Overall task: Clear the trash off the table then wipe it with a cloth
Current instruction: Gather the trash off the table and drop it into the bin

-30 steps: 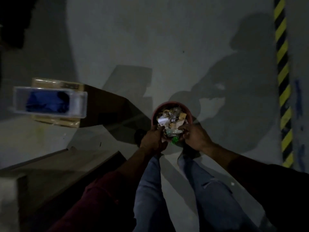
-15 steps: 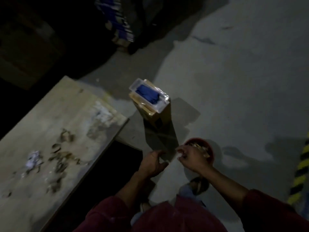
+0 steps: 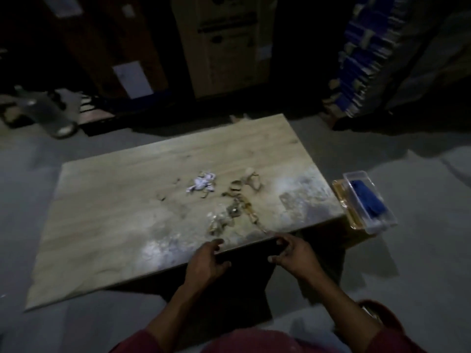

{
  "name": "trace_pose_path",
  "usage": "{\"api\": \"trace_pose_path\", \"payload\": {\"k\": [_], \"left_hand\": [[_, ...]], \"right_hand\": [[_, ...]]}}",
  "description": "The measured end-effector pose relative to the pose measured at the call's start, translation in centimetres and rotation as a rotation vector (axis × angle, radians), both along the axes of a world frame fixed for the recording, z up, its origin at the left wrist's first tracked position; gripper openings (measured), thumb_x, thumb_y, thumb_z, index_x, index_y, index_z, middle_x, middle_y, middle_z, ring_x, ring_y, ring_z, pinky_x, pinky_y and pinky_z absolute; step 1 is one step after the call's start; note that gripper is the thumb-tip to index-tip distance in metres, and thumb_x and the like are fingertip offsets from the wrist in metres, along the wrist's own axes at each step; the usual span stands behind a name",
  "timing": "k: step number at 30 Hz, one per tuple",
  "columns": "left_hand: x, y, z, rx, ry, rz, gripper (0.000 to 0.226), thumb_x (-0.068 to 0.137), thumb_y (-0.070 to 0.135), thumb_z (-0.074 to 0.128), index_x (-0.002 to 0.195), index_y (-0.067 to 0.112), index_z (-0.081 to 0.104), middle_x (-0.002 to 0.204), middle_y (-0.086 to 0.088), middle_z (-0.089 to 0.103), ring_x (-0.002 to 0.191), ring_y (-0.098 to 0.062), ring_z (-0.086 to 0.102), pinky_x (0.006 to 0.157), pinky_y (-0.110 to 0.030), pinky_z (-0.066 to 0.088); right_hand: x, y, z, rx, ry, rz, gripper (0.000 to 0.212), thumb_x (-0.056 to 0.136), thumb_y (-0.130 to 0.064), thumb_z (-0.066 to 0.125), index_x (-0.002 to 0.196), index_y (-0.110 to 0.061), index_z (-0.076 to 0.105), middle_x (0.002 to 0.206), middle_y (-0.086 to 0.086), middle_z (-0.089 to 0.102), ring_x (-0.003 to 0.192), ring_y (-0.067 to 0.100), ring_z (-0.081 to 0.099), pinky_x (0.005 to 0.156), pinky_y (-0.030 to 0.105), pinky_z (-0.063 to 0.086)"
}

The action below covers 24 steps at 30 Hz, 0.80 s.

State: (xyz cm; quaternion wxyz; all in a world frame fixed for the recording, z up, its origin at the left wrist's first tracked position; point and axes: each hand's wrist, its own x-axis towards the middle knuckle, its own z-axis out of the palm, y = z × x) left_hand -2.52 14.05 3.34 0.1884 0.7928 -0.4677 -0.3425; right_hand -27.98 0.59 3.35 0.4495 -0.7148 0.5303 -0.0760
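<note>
Dim scene, head view looking down on low wooden table (image 3: 107, 200). Trash still on it: crumpled white paper scrap (image 3: 202, 185) around mid-table, brownish wrappers and scraps (image 3: 235, 207) trailing from just right of it toward near edge. Dusty whitish smears along near and right parts of tabletop.

Left hand (image 3: 207, 261) at near edge of table, fingers loosely curled, fingertips over the edge, holding nothing visible. Right hand (image 3: 293, 254) just right of it, also at near edge, fingers loosely curled, empty; hard to tell if touching the edge. Hands apart, small gap between.

Clear plastic container (image 3: 369, 201) with blue cloth (image 3: 368, 201) inside, sitting on brown cardboard box (image 3: 342, 200) on floor just beside right end of table. Reddish bin rim (image 3: 374, 310) at near right, mostly hidden behind right sleeve.

Far side: tall cardboard boxes (image 3: 224, 47), stack of blue packages (image 3: 364, 57) far right, grey wheeled cart (image 3: 38, 110) far left, blurred.
</note>
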Motion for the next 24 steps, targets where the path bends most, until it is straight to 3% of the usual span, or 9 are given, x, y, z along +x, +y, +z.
{"api": "trace_pose_path", "payload": {"k": [2,5,8,11,15,18,20,24], "left_hand": [[3.4,1.1,0.0,0.020,-0.024,0.116,0.101,0.064,0.055,0.087,0.150,0.025,0.043,0.137,-0.005,0.056,0.118,-0.021,0.062,0.090,-0.032,0.052],[6.9,1.3,-1.2,0.137,0.001,0.226,0.132,0.052,0.055,0.094,0.158,0.021,0.023,0.151,-0.014,0.037,0.128,-0.033,0.054,0.097,-0.039,0.049],[8.3,0.3,-2.7,0.208,0.070,0.297,0.142,0.043,0.053,0.097,0.158,0.023,0.019,0.149,-0.016,0.034,0.126,-0.035,0.054,0.100,-0.042,0.052],[7.9,-1.3,-3.4,0.230,0.113,0.305,0.135,0.047,0.047,0.097,0.156,0.021,0.022,0.146,-0.017,0.035,0.131,-0.037,0.048,0.103,-0.040,0.048],[8.1,-5.7,-4.5,0.203,0.127,0.348,0.125,0.052,0.041,0.095,0.153,0.022,0.024,0.139,-0.015,0.038,0.125,-0.038,0.051,0.096,-0.035,0.048],[9.5,-9.7,-4.7,0.232,0.179,0.367,0.135,0.052,0.039,0.097,0.159,0.020,0.016,0.146,-0.021,0.036,0.128,-0.040,0.051,0.101,-0.039,0.050],[11.6,-12.1,-5.0,0.262,0.212,0.367,0.145,0.045,0.042,0.099,0.160,0.021,0.013,0.148,-0.023,0.041,0.126,-0.039,0.053,0.102,-0.046,0.052],[17.5,-14.3,-3.6,0.328,0.248,0.358,0.141,0.043,0.024,0.101,0.159,0.017,0.021,0.140,-0.022,0.053,0.103,-0.037,0.068,0.083,-0.048,0.061]], "right_hand": [[3.1,-1.3,0.7,-0.020,0.084,0.102,0.089,0.057,-0.039,0.096,0.136,-0.028,0.058,0.113,-0.002,0.067,0.086,0.018,0.072,0.083,0.034,0.058],[5.8,-4.2,0.3,0.002,0.228,0.167,0.122,0.049,-0.050,0.097,0.153,-0.027,0.036,0.136,0.015,0.051,0.116,0.033,0.062,0.095,0.042,0.055],[7.8,-6.7,-1.5,0.054,0.412,0.184,0.135,0.048,-0.047,0.098,0.157,-0.025,0.023,0.141,0.021,0.040,0.126,0.041,0.053,0.097,0.044,0.052],[9.9,-7.0,-2.8,0.081,0.456,0.181,0.123,0.053,-0.037,0.097,0.152,-0.022,0.025,0.136,0.021,0.041,0.120,0.043,0.056,0.093,0.043,0.052],[15.0,-7.8,-4.3,0.061,0.336,0.126,0.090,0.065,-0.019,0.078,0.144,-0.020,0.037,0.126,0.019,0.046,0.105,0.040,0.059,0.090,0.040,0.055],[18.7,-9.5,-5.0,0.084,0.203,0.141,0.090,0.059,-0.025,0.075,0.144,-0.021,0.046,0.118,0.016,0.056,0.100,0.034,0.062,0.085,0.036,0.056],[20.7,-11.5,-4.7,0.065,0.209,0.197,0.080,0.059,-0.031,0.067,0.138,-0.021,0.055,0.113,0.013,0.068,0.099,0.032,0.068,0.081,0.033,0.057],[22.2,-18.0,-2.4,0.022,0.348,0.190,0.041,0.073,-0.018,0.075,0.114,-0.021,0.076,0.105,0.008,0.078,0.099,0.027,0.072,0.081,0.030,0.055]]}}
